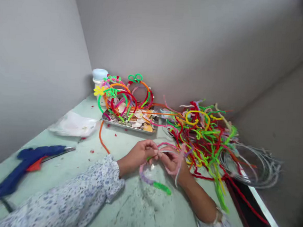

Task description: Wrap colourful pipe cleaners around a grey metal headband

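Observation:
My left hand (141,154) and my right hand (170,160) meet over the table, fingertips pinched together. Between them is a pipe cleaner headband (147,179), its curved lower end pink, purple and then bright green. Another pink length (180,160) passes over my right hand and hangs down beside the wrist. Both hands are closed on this fuzzy band, though the exact spot where the fingers press is partly hidden. Right of my right hand lies a tangled heap of pipe cleaners (204,138) in red, green, yellow and pink.
A blue glue gun (31,164) lies at the left near a clear plastic bag (74,124). Behind my hands, a metal tray (130,126) holds shell-like pieces and several finished colourful hoops (119,90). A white jar (100,76) stands behind; coiled wire (256,169) is at the right.

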Demonstrator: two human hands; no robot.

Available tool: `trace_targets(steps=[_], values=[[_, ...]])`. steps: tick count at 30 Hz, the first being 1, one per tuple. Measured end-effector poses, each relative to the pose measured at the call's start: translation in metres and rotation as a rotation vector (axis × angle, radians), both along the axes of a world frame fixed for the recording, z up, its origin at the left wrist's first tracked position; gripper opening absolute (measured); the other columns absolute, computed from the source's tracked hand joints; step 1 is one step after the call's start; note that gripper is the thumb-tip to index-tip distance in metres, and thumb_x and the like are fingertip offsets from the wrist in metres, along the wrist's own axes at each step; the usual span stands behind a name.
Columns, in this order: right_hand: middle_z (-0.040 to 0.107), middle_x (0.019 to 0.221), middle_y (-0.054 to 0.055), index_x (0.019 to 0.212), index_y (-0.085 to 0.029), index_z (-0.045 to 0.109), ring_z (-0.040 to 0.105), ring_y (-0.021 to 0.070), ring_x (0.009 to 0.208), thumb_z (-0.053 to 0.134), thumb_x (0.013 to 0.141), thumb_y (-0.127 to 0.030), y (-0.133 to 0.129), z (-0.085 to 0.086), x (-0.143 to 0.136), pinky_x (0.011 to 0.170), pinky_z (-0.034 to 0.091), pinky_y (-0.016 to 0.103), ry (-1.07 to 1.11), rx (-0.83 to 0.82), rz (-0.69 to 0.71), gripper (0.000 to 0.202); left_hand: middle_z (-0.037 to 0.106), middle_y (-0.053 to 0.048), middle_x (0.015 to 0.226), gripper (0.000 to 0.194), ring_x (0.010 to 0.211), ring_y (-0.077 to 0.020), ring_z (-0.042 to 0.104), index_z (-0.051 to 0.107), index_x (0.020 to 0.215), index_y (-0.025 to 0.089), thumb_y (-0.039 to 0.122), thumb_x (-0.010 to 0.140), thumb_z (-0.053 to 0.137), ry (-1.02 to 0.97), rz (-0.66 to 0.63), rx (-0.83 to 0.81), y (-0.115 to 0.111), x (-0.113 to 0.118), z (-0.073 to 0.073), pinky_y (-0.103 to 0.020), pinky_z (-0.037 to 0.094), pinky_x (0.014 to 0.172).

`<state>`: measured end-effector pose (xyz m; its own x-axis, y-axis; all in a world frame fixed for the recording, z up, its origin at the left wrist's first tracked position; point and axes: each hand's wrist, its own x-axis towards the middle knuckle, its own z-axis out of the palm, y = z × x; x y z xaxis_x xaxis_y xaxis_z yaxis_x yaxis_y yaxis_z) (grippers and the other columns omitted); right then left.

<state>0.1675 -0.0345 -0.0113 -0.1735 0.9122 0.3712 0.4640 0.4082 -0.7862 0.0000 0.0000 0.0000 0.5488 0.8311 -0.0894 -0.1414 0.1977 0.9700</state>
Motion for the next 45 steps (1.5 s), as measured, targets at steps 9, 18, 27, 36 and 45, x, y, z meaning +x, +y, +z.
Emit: trace_targets(steps=[9,18,27,36,45], values=[[0.062,0.073,0.003,0.078,-0.019,0.064,0.058,0.0157,0.067,0.058,0.083,-0.035,0.009,-0.017,0.001,0.061,0.047,0.027,0.098,0.018,-0.019,0.017,0.059,0.001,0.062,0.015,0.045,-0.0058,0.047,0.053,0.080,0.014,0.024,0.072,0.061,-0.026,0.014,-0.036,-0.001,0.000,0.005,-0.017,0.033,0.044],[0.065,0.078,0.004,0.082,-0.020,0.067,0.062,0.0164,0.072,0.059,0.082,-0.028,0.010,-0.015,0.002,0.065,0.050,0.028,0.119,0.125,0.006,0.011,0.060,0.000,0.063,0.017,0.044,-0.0061,0.047,0.054,0.078,0.014,0.025,0.071,0.063,0.000,0.009,-0.057,0.000,-0.001,0.007,-0.018,0.033,0.043],[0.066,0.079,0.003,0.082,-0.021,0.067,0.062,0.0163,0.075,0.058,0.083,-0.023,0.009,-0.017,0.003,0.070,0.050,0.028,0.068,0.146,-0.030,0.009,0.060,-0.001,0.062,0.018,0.043,-0.0059,0.047,0.053,0.079,0.013,0.025,0.070,0.064,0.006,-0.036,-0.084,0.001,-0.002,0.009,-0.018,0.032,0.041],[0.068,0.080,0.004,0.085,-0.019,0.067,0.063,0.0172,0.077,0.061,0.081,-0.023,0.004,0.000,0.002,0.072,0.050,0.030,0.024,0.106,-0.032,0.008,0.060,0.000,0.060,0.017,0.041,-0.0056,0.046,0.053,0.077,0.013,0.023,0.069,0.064,-0.004,-0.047,-0.113,0.003,-0.003,0.009,-0.017,0.031,0.040],[0.067,0.082,0.005,0.086,-0.019,0.065,0.063,0.0177,0.077,0.062,0.077,-0.019,0.007,-0.015,0.006,0.073,0.051,0.031,0.016,0.126,-0.047,0.009,0.060,0.000,0.060,0.019,0.041,-0.0056,0.046,0.054,0.077,0.013,0.024,0.068,0.065,0.026,-0.061,-0.128,0.003,-0.003,0.012,-0.017,0.031,0.040]])
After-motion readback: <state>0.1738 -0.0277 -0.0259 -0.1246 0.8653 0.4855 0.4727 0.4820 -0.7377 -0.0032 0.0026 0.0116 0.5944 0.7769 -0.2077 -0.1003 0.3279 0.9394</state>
